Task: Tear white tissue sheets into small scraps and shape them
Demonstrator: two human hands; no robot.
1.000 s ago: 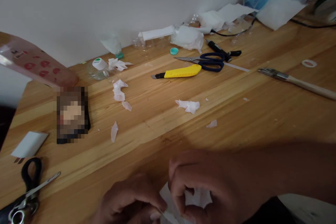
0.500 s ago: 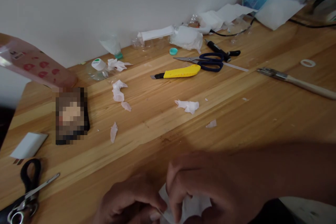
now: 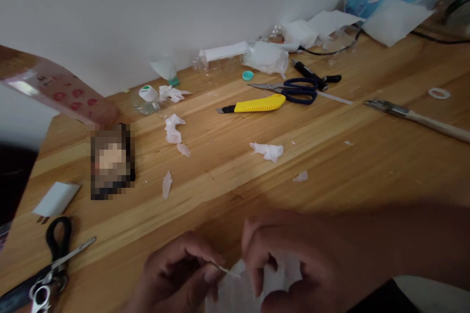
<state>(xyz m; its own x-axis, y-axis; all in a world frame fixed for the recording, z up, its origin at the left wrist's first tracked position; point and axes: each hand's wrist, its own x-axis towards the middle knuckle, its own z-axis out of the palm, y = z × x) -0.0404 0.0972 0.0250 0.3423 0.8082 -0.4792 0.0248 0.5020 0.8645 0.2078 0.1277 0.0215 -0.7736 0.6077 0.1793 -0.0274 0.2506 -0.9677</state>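
At the bottom of the view, my left hand (image 3: 179, 271) pinches a thin, pale strip or stick (image 3: 225, 270) between thumb and index finger. Its tip points toward my right hand (image 3: 286, 259), whose fingers are curled, with the index finger bent downward. White, tissue-like sheet (image 3: 238, 291) spreads beneath and between the two hands, and part of it shows inside the curl of my right fingers. Whether those fingers grip it firmly is hard to see. The lower edge of the sheet is cut off by the frame.
A yellow utility knife (image 3: 259, 104), blue-handled scissors (image 3: 299, 90) and a brush (image 3: 414, 116) lie farther back. Torn white scraps (image 3: 270, 151) dot the wooden table (image 3: 205, 186). On the left are a pink bottle (image 3: 77, 93), a blurred phone-like object (image 3: 112, 161), a white charger (image 3: 57, 199) and metal shears (image 3: 47, 274).
My hands have drawn slightly apart, and the thin strip in my left fingers now shows more clearly. More of the white sheet is visible. The whole scene has shifted a little rightward.
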